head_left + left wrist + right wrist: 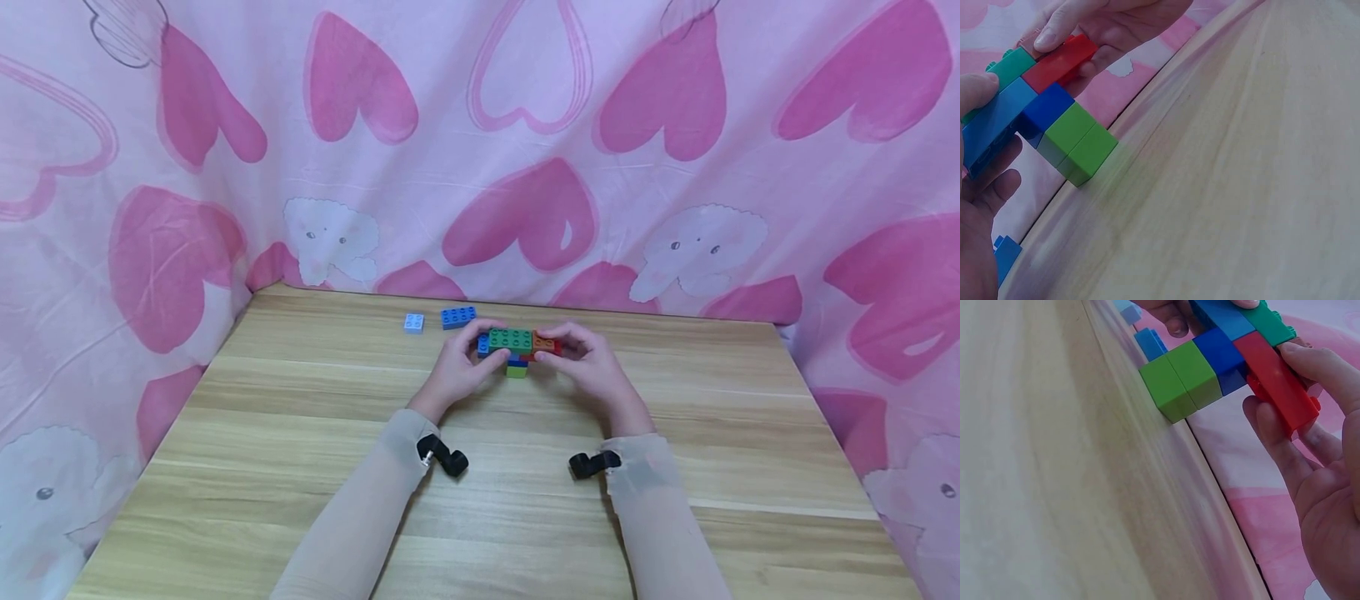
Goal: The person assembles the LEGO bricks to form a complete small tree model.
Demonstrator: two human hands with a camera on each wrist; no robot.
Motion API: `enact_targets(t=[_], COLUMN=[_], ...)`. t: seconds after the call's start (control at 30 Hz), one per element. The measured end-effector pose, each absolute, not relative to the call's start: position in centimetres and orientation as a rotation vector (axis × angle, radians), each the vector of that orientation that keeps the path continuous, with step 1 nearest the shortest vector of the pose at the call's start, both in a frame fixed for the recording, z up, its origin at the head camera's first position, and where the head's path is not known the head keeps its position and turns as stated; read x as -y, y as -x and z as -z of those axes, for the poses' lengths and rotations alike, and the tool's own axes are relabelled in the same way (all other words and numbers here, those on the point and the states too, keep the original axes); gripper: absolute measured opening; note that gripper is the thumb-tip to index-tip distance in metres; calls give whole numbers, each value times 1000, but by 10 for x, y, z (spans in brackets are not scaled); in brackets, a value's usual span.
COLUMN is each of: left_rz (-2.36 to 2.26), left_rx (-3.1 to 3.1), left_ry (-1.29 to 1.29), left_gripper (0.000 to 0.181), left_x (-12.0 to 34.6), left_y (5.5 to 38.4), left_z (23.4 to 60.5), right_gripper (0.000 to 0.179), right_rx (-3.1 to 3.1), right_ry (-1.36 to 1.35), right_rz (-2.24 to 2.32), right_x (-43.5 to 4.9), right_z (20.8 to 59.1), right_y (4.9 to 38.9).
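Fingers of the left hand [457, 367] curl round one end of the build [517, 352], the thumb on its near side by the green brick [511, 339] and the blue brick [1002, 115]. At the other end, the right hand [597, 371] grips the red brick [1277, 381], its thumb near the orange brick [543, 342] on top. Green sits across the upper layer beside orange; below, a dark blue brick [1049, 112] and two lime bricks [1165, 387] hang down in a column. Whether the lowest one touches the table [517, 517] cannot be told. Beyond the left hand, a loose blue brick [458, 317] and a pale brick [414, 323] lie near the far edge, before a pink cloth [427, 192].
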State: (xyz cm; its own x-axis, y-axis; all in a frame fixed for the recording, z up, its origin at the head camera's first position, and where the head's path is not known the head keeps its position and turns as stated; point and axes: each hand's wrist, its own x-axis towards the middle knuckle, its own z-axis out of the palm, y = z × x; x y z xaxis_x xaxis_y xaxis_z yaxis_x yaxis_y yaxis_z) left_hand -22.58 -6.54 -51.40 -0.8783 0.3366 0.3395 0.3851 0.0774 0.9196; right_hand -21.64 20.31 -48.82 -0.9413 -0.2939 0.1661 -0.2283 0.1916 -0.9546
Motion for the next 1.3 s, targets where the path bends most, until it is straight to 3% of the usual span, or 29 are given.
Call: enact_targets(t=[0.77,1.3], left_rz=[1955,1933], left_rx=[2256,2249], left_ry=[776,789], left_gripper=[46,44], left_x=[65,65], left_y=[227,227], left_z=[515,515], right_gripper=[30,18], right_rx=[-2405,-2340], right_ry=[762,730], right_rz=[1986,2034], right_x=[-201,-198], right_z=[498,499], right_y=[221,221])
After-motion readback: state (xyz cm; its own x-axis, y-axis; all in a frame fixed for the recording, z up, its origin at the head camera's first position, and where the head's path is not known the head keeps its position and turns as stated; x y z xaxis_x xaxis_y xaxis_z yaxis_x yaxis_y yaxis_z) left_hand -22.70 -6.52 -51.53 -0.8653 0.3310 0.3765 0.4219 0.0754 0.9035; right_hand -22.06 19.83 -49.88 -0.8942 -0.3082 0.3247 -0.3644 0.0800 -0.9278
